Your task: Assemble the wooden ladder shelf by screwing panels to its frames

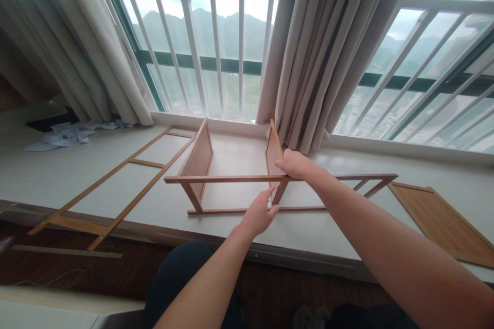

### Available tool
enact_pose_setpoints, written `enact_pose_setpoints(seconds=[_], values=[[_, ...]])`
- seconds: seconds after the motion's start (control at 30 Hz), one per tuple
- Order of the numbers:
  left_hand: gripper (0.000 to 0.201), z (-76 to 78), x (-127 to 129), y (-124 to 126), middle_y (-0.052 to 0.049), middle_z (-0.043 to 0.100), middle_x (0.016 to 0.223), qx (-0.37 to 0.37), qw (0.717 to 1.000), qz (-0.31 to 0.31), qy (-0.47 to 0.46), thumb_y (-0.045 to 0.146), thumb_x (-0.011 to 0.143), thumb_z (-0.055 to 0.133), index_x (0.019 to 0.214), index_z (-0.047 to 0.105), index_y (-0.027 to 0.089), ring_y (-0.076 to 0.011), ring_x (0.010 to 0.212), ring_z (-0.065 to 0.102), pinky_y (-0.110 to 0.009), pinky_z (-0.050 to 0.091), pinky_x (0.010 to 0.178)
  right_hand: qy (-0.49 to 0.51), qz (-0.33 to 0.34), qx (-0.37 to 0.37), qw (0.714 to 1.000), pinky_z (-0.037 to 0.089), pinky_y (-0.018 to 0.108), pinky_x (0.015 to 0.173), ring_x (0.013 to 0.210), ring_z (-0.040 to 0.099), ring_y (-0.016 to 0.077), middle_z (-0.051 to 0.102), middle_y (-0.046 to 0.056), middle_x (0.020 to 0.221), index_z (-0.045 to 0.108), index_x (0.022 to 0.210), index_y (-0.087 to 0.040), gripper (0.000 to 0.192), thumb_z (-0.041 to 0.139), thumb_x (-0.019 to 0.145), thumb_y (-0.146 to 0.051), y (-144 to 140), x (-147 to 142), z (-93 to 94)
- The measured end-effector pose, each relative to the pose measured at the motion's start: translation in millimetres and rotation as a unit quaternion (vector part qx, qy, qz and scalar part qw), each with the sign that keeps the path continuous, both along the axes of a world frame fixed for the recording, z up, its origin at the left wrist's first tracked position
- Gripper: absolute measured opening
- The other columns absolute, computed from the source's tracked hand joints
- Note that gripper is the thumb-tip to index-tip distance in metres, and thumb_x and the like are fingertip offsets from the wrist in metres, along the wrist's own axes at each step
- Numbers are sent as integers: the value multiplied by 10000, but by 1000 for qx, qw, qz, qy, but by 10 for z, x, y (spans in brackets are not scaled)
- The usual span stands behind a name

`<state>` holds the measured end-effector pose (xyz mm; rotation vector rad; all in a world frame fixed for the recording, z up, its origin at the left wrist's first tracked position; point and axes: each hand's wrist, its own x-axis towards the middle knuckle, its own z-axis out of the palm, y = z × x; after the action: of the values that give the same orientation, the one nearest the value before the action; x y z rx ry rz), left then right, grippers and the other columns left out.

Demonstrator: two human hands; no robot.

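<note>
A wooden shelf frame [235, 179] lies on its side on the white ledge, with two cross panels standing up from its rails. My right hand [298, 164] is closed around the edge of the right-hand shelf panel [274, 150], where it meets the upper rail. Just below that joint is my left hand [259, 215], its index finger and thumb apart and the fingertips beside the panel's lower edge. Whether a small piece sits at those fingertips is too blurred to tell. The left-hand shelf panel [197, 151] stands between the rails, untouched by either hand.
A ladder-like wooden side frame [146, 163] lies at left, its legs over the ledge's front. A flat wooden panel [443, 221] rests at right. Crumpled papers [64, 135] lie by the left curtain [92, 46]. Another curtain [312, 51] hangs behind the shelf frame.
</note>
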<state>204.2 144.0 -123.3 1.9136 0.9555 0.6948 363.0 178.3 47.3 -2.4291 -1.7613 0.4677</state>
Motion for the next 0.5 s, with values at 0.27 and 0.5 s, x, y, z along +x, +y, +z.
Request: enact_pose_setpoints(seconds=[0.27, 0.5], values=[[645, -32, -5, 8, -152, 571, 1475, 12, 1000, -2, -15, 227, 899, 618, 1527, 470, 209, -273, 1241, 606, -484, 503, 1097, 9, 16, -6, 1000, 481, 324, 736, 1051, 719, 314, 746, 213, 1159, 631, 1187, -106, 438, 557, 954, -470, -6, 24, 0], [641, -32, -7, 10, -165, 568, 1476, 15, 1000, -4, -12, 232, 908, 608, 1529, 458, 181, -286, 1305, 577, -494, 489, 1123, -3, 13, -8, 1000, 490, 337, 790, 1096, 702, 326, 726, 216, 1215, 638, 1192, -119, 472, 560, 954, -520, 1, 34, -9]])
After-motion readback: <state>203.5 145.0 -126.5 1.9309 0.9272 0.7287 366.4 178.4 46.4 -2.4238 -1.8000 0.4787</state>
